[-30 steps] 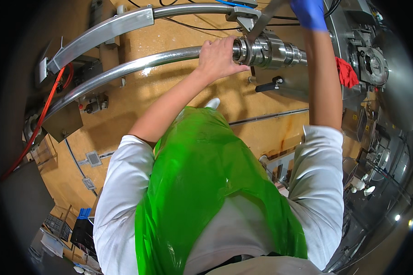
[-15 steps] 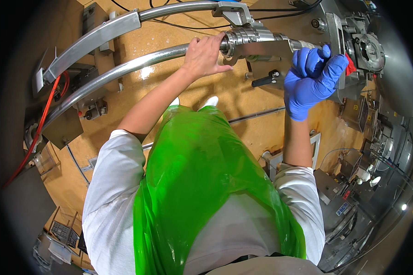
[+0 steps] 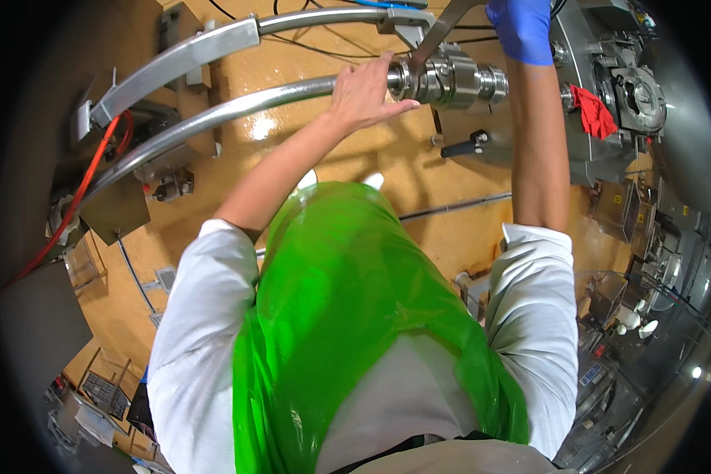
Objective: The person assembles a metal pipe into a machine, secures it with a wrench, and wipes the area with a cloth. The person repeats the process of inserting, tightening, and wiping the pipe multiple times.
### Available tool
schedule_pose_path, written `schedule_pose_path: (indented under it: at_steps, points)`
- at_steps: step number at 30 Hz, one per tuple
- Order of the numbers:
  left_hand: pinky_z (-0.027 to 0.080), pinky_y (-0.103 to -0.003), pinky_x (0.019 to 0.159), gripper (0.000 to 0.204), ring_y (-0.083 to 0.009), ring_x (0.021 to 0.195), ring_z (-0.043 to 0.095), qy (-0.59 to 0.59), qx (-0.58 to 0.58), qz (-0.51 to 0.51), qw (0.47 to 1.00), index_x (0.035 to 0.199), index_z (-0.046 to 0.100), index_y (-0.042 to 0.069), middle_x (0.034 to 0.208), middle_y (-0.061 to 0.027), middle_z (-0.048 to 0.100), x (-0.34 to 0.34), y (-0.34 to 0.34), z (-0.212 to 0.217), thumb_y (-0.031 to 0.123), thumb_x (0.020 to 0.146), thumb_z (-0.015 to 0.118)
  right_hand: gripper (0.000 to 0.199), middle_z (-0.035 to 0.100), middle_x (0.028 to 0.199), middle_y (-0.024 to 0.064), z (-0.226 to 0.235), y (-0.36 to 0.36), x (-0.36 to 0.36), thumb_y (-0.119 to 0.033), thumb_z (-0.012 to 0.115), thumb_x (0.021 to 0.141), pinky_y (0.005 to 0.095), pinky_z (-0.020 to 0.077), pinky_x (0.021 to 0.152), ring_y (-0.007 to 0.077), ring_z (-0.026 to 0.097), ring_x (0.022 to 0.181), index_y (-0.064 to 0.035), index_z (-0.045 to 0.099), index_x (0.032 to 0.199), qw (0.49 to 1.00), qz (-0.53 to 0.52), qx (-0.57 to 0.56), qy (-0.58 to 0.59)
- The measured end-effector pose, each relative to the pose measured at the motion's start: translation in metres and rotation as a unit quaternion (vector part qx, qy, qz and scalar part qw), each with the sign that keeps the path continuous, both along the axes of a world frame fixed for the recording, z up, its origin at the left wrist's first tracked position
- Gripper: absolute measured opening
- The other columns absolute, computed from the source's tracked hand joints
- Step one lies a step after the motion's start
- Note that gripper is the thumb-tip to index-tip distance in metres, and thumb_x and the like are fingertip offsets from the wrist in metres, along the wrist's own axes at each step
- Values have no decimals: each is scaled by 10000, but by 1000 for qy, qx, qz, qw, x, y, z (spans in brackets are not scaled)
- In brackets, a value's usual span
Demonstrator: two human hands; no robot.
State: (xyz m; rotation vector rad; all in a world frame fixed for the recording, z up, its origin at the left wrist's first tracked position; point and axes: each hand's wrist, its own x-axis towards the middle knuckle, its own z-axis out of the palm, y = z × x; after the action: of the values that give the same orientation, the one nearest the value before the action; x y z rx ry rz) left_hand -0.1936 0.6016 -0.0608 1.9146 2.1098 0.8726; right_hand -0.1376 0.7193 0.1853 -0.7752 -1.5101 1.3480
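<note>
A curved steel pipe (image 3: 237,110) runs in from the left to a round metal coupling (image 3: 450,83). My bare left hand (image 3: 363,93) is closed over the pipe's end just beside the coupling, thumb pointing out to the right. A flat steel wrench (image 3: 442,35) sits with its jaw on the coupling's left ring and its handle slanting up to the far right. My right hand (image 3: 521,31), in a blue glove, grips that handle at the top edge of the view; its fingers are partly cut off.
A second curved steel bar (image 3: 182,63) arches beyond the pipe. To the right stands machinery with a round opening (image 3: 641,101) and a red cloth (image 3: 592,112) on it. An orange hose (image 3: 75,201) hangs at the left. A black handle (image 3: 462,147) sticks out below the coupling.
My right hand has swung the wrench away from me, from lying across the coupling to slanting up and far. The red cloth now shows fully. My left hand stays on the pipe.
</note>
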Motion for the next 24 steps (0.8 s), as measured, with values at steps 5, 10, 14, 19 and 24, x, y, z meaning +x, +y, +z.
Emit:
schedule_pose_path:
  at_steps: [5,10,14,19,24]
  points:
    - [477,-380,765,834,-187,893,606,-233,29,-44,971,1331,409,-72,999,-125,637,9,-12,43,571,863,659,352,333,540,-91,54,-12,21,-422,624,979,201,181,375,17,282,409,-124,552,806,984,133,-72,94]
    - [455,-387,611,377,-259,596,550,-450,9,57,891,989,583,-3,673,-125,598,16,-28,71,366,920,627,346,467,713,-17,54,-29,63,-363,629,983,242,414,590,96,484,628,-20,623,1024,998,-52,25,36]
    - [455,-429,622,403,-338,645,606,-347,-57,63,934,903,608,-6,680,-152,614,-7,-40,83,396,917,604,570,574,1102,88,26,-30,104,-369,766,861,399,443,965,227,543,1153,-84,586,1321,746,-232,569,-256]
    - [462,-456,643,427,-357,680,616,-243,-140,-33,959,973,608,0,682,-153,613,-11,-50,85,421,909,620,539,649,978,62,-21,-65,165,-415,702,867,359,466,643,222,626,798,-212,555,1344,507,-54,604,-613]
    - [481,-441,872,656,-336,997,623,-126,14,-192,973,1207,578,6,1045,-197,641,-62,-71,77,523,827,712,469,685,834,101,-63,-105,215,-439,647,914,385,510,559,283,673,704,-197,548,1303,600,-17,371,-708]
